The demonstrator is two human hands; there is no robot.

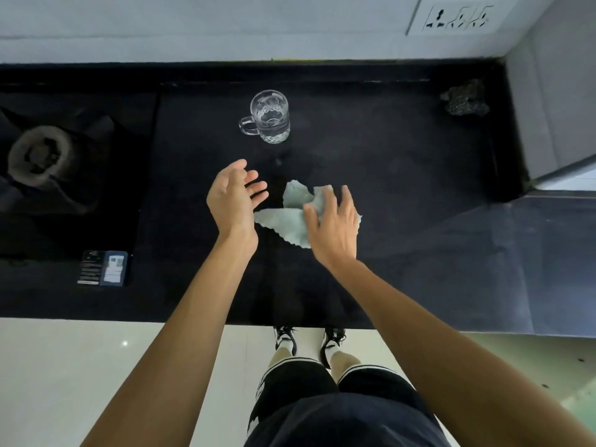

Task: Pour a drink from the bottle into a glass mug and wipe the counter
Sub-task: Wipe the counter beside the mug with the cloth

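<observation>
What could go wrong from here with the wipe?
1. The glass mug stands just beyond the cloth; a forward sweep could knock it, and the left hand hovers open, not steadying it.
2. The right hand lies over the crumpled cloth with fingers open, so the cloth may bunch or slip instead of wiping.
3. No bottle is in view; whether the mug is filled is unclear.

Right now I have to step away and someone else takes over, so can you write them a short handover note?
Left hand: open, holds nothing, above the counter.
Right hand: open, fingers spread over the crumpled cloth; whether it touches is unclear.
Mug: upright behind the hands, handle to the left; how full is hard to judge. No bottle in view.
Done: cannot confirm the pour.
Left: check the mug, then wipe the counter.
</observation>
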